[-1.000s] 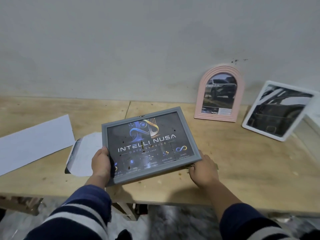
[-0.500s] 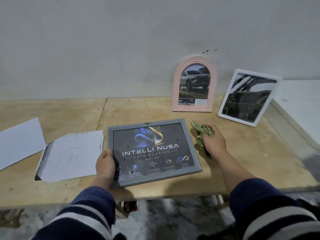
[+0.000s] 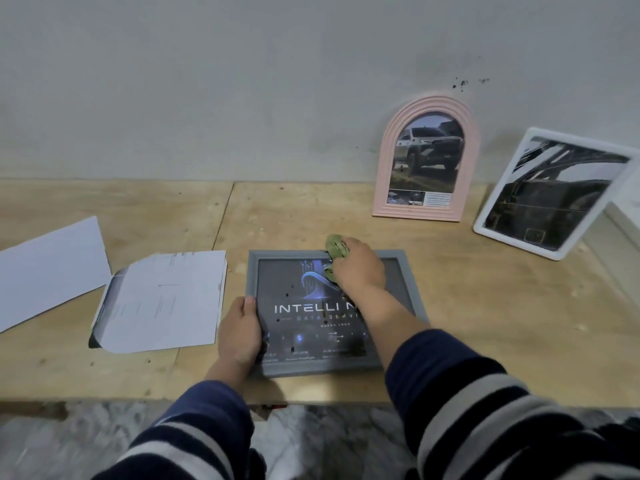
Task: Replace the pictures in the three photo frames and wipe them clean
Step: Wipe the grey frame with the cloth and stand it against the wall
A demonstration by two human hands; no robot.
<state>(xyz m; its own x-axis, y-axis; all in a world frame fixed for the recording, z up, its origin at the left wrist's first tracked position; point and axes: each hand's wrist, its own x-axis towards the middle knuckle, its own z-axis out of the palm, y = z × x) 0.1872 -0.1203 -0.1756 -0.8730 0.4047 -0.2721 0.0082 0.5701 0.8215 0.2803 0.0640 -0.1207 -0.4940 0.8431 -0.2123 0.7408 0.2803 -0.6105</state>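
Note:
A grey photo frame [image 3: 405,271] lies flat near the table's front edge, showing a dark "INTELLI NUSA" picture with dark specks on the glass. My left hand [image 3: 239,332] grips its left edge. My right hand [image 3: 358,268] presses a crumpled green cloth [image 3: 336,247] on the upper middle of the glass. A pink arched frame [image 3: 382,188] with a truck picture leans on the wall at the back right. A white frame [image 3: 498,192] with a dark picture leans further right.
Two loose sheets lie left of the grey frame: a removed picture face down [image 3: 162,299] and a white sheet [image 3: 48,268] at the far left. The wooden table [image 3: 502,323] ends at a front edge below my arms. A white ledge [image 3: 627,199] stands at the far right.
The grey frame was lowered flat onto the table. My right hand let go of it, picked up the green cloth from the table on the right, and moved it onto the glass.

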